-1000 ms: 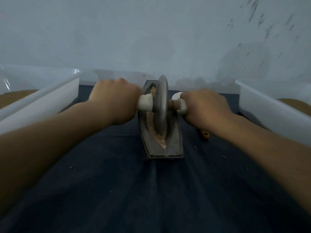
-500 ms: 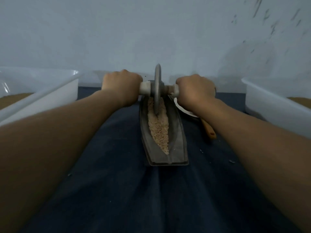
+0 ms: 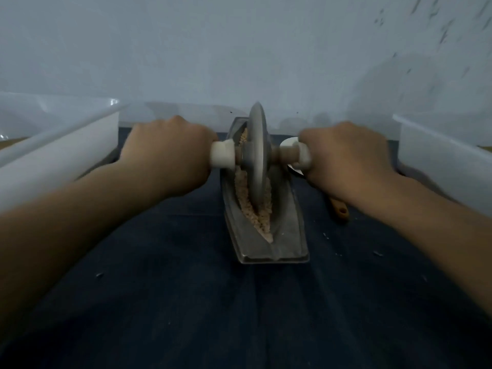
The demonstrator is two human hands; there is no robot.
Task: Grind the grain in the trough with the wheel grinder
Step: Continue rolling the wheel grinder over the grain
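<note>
Your left hand and right hand each keep a tight grip round the white handles of the wheel grinder, which stands between them. The trough runs from 12 to 6 o'clock, with grain inside. Half a second ago the wheel grinder was at the 12 end; now it is nearer 6.

Boxed in on both flanks: the left tub and right tub leave only narrow lanes beside the trough, and the wall shuts the far end. A wooden-handled spoon clutters the right lane, while the dark cloth on the near side lies wide open.
</note>
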